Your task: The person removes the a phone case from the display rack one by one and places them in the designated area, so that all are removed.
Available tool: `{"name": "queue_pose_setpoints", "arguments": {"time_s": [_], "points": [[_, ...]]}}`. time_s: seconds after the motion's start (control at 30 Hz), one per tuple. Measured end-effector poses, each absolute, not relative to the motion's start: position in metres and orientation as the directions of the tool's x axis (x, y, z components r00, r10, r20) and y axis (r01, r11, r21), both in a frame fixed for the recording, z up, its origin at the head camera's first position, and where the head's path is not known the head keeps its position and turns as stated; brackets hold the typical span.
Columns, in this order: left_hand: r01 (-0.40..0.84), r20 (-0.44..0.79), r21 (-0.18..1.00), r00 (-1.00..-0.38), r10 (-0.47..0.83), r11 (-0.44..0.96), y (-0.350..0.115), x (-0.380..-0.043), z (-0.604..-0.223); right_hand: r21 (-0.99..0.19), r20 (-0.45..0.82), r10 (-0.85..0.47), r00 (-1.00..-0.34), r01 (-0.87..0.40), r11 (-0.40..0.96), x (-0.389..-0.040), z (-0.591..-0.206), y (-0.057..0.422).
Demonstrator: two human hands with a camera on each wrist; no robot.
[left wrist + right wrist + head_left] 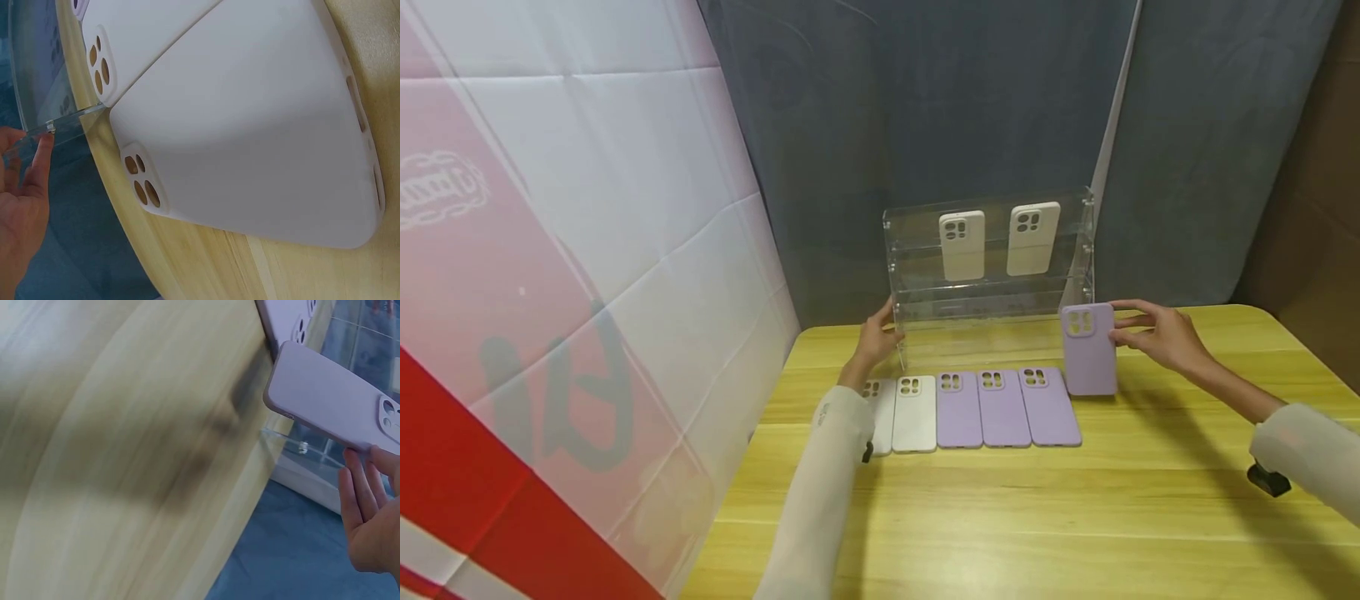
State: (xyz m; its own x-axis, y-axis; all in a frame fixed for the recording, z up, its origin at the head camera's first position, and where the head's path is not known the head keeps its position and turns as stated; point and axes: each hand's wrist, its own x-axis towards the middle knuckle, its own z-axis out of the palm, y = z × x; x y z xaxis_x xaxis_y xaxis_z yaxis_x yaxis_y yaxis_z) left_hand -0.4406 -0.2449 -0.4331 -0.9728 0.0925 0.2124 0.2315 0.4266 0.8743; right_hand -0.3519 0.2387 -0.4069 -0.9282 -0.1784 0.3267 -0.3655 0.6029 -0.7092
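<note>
My right hand point(1165, 337) pinches a purple phone case point(1088, 354) by its side edge, thumb and fingers at the right rim. The case is upright, camera cutouts at the top, in front of the right end of a clear acrylic display stand point(985, 302). In the right wrist view its purple back point(325, 394) faces the camera. At the stand's left side panel, my left hand point(876, 340) holds the edge, with fingers and thumb on either side of it; the left wrist view shows this hand point(25, 200) on the clear panel. Two white cases point(962, 250) lean on an upper tier.
In front of the stand lie two white cases point(914, 414) and three purple cases point(1004, 410) side by side on the wooden table point(970, 517). My left forearm partly covers the leftmost white one. A grey curtain point(925, 100) hangs behind, and a printed sheet point(625, 208) borders the left.
</note>
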Motion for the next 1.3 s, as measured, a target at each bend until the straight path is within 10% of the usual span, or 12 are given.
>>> {"name": "queue_pose_setpoints", "arguments": {"time_s": [1.3], "points": [[0.256, 0.23, 0.877, -0.967, 0.111, 0.408, -0.243, -0.435, -0.429, -0.73, 0.152, -0.212, -0.965, -0.255, 0.634, -0.35, -0.479, 0.247]]}}
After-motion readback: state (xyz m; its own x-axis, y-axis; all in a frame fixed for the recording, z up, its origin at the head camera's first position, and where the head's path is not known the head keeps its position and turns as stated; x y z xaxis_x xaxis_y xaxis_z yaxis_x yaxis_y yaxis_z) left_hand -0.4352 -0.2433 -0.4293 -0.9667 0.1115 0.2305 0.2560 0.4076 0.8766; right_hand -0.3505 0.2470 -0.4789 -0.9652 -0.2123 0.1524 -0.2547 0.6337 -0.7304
